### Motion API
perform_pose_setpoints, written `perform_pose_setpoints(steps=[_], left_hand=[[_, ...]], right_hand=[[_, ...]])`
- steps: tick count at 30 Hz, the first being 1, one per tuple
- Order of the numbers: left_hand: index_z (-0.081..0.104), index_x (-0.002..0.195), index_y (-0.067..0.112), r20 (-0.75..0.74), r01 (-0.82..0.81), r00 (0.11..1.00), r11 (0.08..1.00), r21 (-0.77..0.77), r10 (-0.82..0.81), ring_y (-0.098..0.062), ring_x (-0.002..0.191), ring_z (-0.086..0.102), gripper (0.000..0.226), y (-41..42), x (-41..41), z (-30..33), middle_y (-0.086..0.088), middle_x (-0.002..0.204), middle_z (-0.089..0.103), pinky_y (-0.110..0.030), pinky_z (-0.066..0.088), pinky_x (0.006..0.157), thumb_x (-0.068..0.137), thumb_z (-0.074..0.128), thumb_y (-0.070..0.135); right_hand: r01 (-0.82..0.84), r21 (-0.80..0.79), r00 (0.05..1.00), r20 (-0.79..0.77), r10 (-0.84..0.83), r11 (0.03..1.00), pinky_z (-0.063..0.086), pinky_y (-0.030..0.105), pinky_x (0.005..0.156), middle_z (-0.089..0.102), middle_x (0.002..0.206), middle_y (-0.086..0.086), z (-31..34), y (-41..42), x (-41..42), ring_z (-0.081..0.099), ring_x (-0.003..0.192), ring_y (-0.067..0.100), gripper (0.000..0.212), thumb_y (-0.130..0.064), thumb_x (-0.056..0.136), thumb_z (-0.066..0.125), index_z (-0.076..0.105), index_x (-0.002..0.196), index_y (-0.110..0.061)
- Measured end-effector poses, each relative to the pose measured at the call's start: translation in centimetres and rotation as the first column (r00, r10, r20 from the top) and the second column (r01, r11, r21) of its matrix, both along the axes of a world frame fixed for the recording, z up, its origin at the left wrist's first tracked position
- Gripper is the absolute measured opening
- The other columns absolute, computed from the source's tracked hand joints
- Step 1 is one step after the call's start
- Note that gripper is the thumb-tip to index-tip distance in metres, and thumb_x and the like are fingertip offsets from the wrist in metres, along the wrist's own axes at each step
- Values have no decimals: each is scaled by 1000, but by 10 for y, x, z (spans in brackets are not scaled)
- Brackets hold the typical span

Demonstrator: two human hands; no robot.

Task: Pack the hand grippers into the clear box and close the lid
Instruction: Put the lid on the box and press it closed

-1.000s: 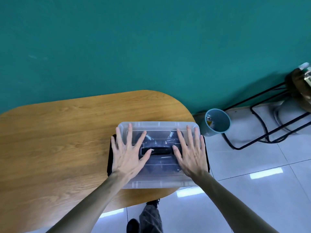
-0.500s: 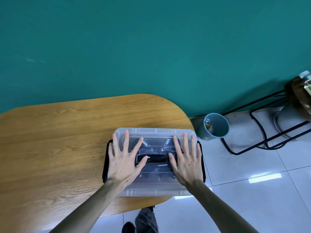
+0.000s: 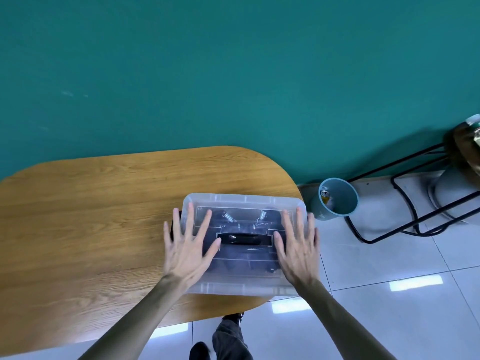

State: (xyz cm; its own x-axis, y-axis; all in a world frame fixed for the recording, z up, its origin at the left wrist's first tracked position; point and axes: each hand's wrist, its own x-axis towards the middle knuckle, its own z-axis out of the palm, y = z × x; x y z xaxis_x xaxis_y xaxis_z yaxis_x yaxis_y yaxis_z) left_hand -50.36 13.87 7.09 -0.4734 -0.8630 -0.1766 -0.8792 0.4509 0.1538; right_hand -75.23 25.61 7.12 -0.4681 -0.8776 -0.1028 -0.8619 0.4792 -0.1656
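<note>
**Both hands pressing on the lidded box**

The clear box [image 3: 244, 245] is sitting at the worktop's [image 3: 91, 216] right end, overhanging its near edge, lid [image 3: 241, 201] on, hand grippers [image 3: 245, 224] showing inside. The left hand [image 3: 188, 252] and right hand [image 3: 298, 252] are lying flat on the lid, grip released, fingers spread.

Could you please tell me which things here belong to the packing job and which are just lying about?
Job: clear box, its lid, hand grippers inside, left hand and right hand flat on the lid.
Lying about: blue bin, black wire frame.
</note>
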Motion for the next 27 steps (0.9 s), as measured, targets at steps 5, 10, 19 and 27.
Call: perform_pose_setpoints(steps=[5,10,19,27], left_hand=[[-21,156,37,-22,-71,997,995,65,72,-52,149,-5,80,6,10,3,-2,163,-35,-70,8,119,95,14,75],[-22,153,48,-105,-188,974,974,130,202,-49,150,7,75,7,20,-2,13,162,-35,-70,11,119,96,19,74],[-10,147,66,-253,-283,900,918,279,355,-48,106,65,71,16,16,11,13,162,-35,-61,56,86,94,37,70],[6,152,62,-280,-331,876,911,244,393,-53,123,47,66,20,16,8,-1,167,-12,-63,46,98,96,40,68]], right_hand=[[89,2,994,67,-89,996,37,59,108,8,168,2,-3,21,-8,25,147,43,71,-63,97,25,9,159,-34],[263,-58,934,263,-240,963,39,61,106,6,168,-2,-7,22,-12,24,147,39,73,-69,96,30,-1,157,-41],[317,-95,880,401,-255,944,37,54,105,12,166,2,-2,20,-12,44,128,46,72,-67,96,36,2,155,-45],[255,-126,967,24,-254,959,48,44,65,32,155,16,-9,19,-6,50,84,40,69,-58,99,39,23,156,-24]])
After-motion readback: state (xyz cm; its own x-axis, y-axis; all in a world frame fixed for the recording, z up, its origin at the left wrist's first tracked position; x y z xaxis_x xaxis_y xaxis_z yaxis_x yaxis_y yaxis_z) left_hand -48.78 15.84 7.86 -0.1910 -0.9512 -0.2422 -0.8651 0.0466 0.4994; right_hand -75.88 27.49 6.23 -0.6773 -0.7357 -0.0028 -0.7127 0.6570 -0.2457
